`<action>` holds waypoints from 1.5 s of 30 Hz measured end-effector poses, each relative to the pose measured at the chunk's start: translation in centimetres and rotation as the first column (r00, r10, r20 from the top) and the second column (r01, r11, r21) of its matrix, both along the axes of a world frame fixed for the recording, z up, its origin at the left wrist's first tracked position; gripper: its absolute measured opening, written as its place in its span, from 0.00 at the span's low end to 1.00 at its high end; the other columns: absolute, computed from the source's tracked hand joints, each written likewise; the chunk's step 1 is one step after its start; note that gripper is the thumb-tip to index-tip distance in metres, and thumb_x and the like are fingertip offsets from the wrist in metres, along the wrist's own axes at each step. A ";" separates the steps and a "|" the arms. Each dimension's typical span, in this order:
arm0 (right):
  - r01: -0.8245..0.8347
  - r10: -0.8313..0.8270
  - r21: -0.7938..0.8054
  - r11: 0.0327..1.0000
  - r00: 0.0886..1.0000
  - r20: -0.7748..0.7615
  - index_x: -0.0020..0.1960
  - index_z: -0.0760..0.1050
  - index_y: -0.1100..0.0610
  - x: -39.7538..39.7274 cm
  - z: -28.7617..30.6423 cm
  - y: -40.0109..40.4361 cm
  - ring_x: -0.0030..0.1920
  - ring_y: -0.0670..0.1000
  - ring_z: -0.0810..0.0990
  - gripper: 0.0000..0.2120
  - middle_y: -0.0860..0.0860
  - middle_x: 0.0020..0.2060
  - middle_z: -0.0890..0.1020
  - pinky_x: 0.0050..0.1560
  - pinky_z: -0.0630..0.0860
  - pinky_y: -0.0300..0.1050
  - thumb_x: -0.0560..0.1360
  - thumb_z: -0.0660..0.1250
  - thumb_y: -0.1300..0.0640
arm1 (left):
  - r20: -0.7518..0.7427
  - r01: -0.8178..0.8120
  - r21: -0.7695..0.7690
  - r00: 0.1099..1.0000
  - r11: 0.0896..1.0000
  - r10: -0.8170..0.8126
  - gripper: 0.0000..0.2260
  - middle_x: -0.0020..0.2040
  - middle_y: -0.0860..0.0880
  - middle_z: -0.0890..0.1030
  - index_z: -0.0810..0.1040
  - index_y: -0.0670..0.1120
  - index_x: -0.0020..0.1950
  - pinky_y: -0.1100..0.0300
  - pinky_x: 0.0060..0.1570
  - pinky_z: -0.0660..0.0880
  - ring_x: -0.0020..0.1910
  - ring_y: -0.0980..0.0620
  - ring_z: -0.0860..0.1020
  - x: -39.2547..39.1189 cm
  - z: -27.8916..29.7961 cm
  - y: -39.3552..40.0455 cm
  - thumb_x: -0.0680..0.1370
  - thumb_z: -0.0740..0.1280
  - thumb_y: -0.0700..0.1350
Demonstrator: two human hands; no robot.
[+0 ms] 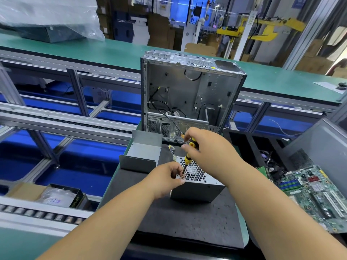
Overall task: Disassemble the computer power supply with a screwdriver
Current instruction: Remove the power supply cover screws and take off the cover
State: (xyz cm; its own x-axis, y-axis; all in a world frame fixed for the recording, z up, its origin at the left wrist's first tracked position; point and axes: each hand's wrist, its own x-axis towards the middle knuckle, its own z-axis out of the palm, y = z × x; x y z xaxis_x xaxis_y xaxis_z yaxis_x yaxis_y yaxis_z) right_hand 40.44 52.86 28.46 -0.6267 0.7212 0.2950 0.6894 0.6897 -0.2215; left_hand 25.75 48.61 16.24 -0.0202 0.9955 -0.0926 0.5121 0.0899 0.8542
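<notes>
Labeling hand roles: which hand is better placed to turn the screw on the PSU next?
Right. The right hand already grips the screwdriver, tip down at the fan grille corner of the power supply. The left hand steadies the shaft near the tip.

No text is legible — box [78, 198] lettering and signs too blurred.

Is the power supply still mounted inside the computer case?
No, the power supply sits on the dark mat in front of the open computer case, with both hands working on it.
</notes>
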 end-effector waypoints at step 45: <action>-0.275 0.122 -0.208 0.939 0.828 -0.548 0.54 0.70 0.49 3.1 -2.6 1.5 0.44 0.44 0.74 0.05 0.46 0.44 0.75 0.46 0.72 0.37 0.79 0.61 0.57 | 0.168 -0.080 -0.107 0.981 0.991 0.098 0.12 0.41 0.50 0.74 0.76 0.49 0.48 0.61 0.46 0.71 0.38 0.53 0.70 0.3 -0.1 -0.7 0.72 0.74 0.36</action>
